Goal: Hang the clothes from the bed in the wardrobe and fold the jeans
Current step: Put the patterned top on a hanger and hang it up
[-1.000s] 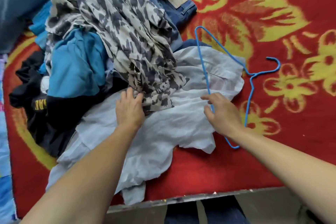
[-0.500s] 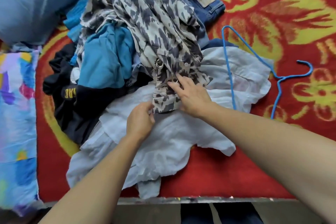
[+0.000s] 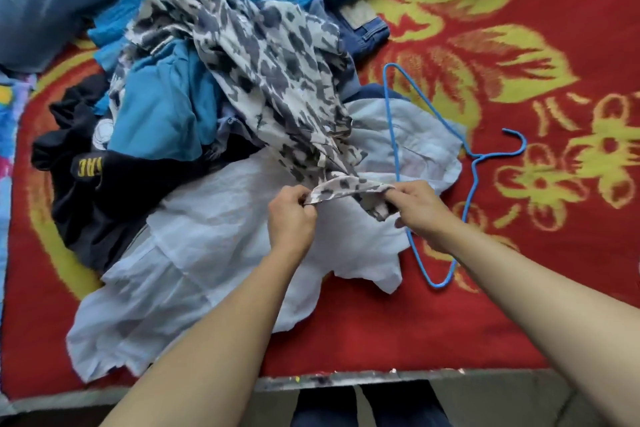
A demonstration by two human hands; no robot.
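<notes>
Left hand [image 3: 291,215] and right hand [image 3: 420,210] each pinch the near edge of the patterned garment [image 3: 263,73], lifted over the white shirt [image 3: 214,253]. Blue hanger [image 3: 474,163] lies beside on the bed [image 3: 519,270]; jeans [image 3: 367,29] behind the pile.

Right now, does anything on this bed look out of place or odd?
Nothing looks damaged or spilled. The blue hanger lies loose, half on the white garment, half on the red blanket. The jeans are mostly buried under the patterned top that the left hand and right hand pinch.
</notes>
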